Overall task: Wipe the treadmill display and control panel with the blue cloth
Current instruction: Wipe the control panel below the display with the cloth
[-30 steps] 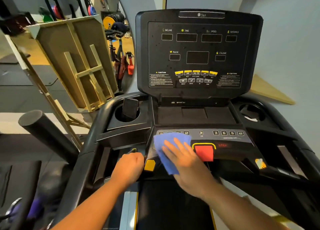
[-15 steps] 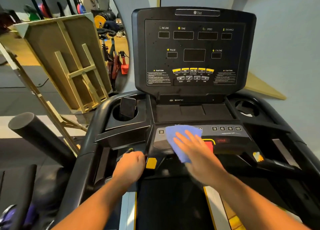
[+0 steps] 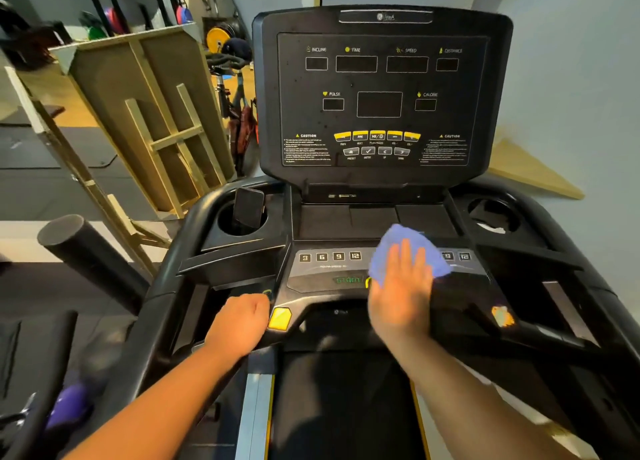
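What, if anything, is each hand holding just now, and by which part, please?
The right hand presses the blue cloth flat on the control panel, fingers straight over its middle. The left hand grips the black handlebar beside the panel.

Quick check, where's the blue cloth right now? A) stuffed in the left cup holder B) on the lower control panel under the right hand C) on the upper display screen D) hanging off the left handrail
B: the blue cloth lies flat on the lower control panel, pressed by the right hand with straight fingers.
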